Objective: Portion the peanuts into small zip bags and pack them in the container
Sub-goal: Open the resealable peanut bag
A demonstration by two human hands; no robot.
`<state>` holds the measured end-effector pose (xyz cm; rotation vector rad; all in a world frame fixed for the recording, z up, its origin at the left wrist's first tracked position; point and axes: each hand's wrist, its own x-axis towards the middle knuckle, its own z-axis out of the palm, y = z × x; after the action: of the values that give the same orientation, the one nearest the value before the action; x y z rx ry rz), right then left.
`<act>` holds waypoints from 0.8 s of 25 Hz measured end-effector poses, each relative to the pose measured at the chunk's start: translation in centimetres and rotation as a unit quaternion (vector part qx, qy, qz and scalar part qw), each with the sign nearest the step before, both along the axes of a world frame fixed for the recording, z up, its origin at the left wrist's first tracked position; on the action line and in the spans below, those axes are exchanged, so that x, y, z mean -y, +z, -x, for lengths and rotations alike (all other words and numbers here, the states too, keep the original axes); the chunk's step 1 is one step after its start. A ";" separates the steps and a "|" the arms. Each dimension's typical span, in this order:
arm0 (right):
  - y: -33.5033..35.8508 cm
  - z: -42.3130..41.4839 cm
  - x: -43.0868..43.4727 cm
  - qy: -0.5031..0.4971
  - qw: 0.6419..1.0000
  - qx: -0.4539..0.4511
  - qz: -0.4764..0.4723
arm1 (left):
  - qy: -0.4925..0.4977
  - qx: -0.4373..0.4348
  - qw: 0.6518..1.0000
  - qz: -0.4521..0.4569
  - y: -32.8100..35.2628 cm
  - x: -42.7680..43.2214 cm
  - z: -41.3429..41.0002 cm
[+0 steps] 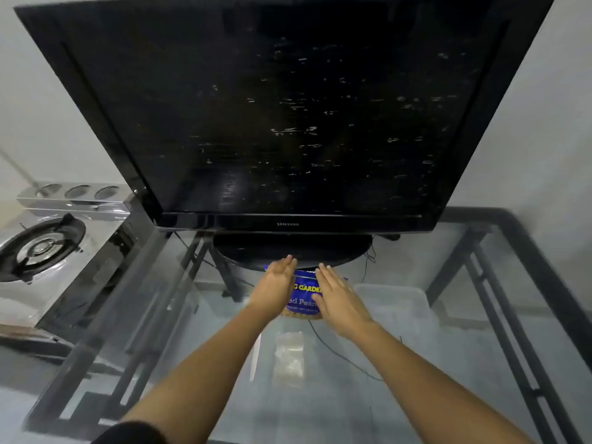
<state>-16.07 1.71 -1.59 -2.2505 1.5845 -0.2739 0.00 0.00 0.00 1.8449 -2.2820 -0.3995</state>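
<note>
A blue peanut bag (pixel 304 294) with a clear bottom strip showing peanuts stands on the glass table (pixel 416 395), just in front of the television's base. My left hand (pixel 277 283) is at its left side and my right hand (pixel 338 298) at its right side, both with fingers stretched out flat; whether they touch the bag I cannot tell. A small stack of clear zip bags (pixel 288 360) lies on the glass nearer to me. A translucent plastic container (pixel 400 306) sits to the right of the peanut bag.
A large black television (pixel 272 107) on an oval base (pixel 291 251) fills the back of the table. A steel gas stove (pixel 48 248) stands at the left. A thin black cable (pixel 339 357) runs across the glass. The table has a dark metal frame (pixel 525 267).
</note>
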 end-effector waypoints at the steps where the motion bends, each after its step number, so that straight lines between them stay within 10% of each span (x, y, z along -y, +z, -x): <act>1: -0.3 -0.3 0.3 0.000 1.000 -0.011 -0.007 | -0.012 0.008 1.000 -0.003 0.0 0.7 -0.2; 20: -3.3 0.0 3.5 0.009 0.988 0.011 0.153 | -0.073 -0.156 0.937 -0.303 1.6 8.6 -3.1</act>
<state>-16.08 -1.74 -4.88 -2.4754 1.6014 -0.5699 3.15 -8.65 1.59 1.6650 -2.2204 -1.4456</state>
